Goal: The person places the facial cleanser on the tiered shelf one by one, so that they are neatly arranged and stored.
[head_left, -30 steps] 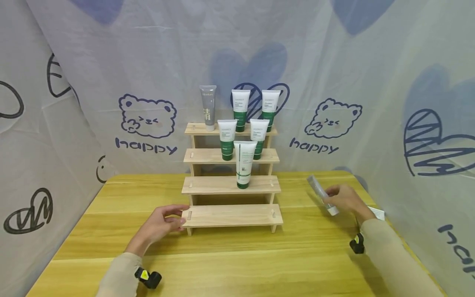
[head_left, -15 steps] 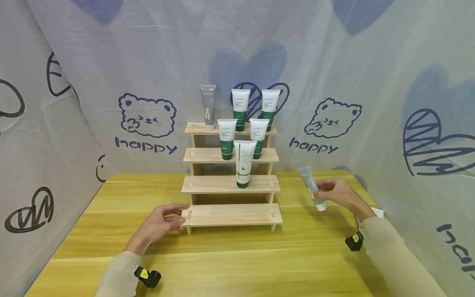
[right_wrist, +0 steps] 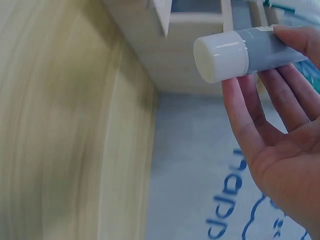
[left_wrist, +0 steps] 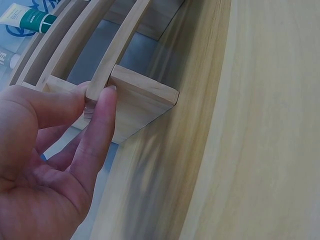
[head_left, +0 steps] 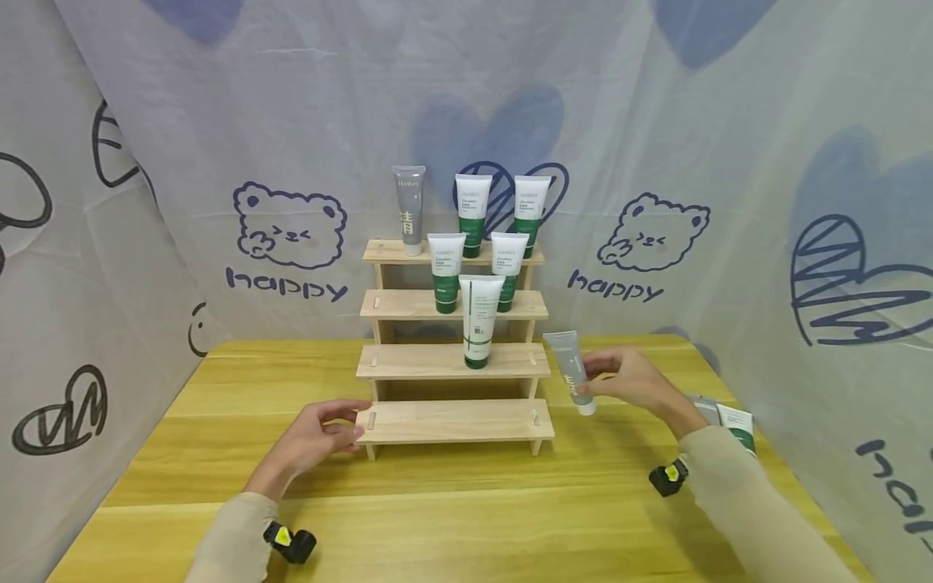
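Note:
My right hand pinches a grey squeeze tube with its white cap down, just right of the wooden step shelf. In the right wrist view the thumb lies over the grey tube and the fingers support it from the other side. With thumb and finger, my left hand grips the left end of the lowest step; the left wrist view shows that pinch on the board's end. A white-and-green tube stands on the second step up, toward its right.
Two white-and-green tubes stand on the third step. The top step bears a grey tube and two more white-and-green ones. At the table's right edge lie a white-and-green tube and a grey one, partly behind my right forearm. A printed curtain hangs behind.
My right hand has carried the grey tube leftward to the shelf's right side, turning it more upright. The tubes at the right edge are more exposed. My left hand has stayed put.

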A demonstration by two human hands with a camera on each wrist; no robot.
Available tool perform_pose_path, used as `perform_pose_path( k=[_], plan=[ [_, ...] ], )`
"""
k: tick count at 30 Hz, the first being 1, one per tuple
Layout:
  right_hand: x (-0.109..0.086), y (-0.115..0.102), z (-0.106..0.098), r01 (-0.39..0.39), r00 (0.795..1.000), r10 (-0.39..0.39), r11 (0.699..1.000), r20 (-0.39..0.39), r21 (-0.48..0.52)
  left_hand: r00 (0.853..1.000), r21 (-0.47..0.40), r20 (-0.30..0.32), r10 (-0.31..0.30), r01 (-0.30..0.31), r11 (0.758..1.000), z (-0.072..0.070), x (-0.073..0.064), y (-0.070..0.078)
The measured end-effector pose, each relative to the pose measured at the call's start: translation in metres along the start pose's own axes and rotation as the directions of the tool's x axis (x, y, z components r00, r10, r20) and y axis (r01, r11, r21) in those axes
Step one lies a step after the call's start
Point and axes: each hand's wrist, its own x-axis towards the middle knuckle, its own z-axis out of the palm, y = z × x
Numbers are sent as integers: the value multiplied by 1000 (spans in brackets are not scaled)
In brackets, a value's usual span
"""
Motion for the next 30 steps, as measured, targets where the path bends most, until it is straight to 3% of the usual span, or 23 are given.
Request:
perform_pose_path(
  k=[16,30],
  plan=[
    [14,-41,54,154,981,-166,981,96,120,1000,19,-4,-4,4,1000,0,-1,1],
    [35,-74,130,236,958,-269,936,99,262,1000,-6,0,-13,13,1000,0,-1,1]
  ],
)
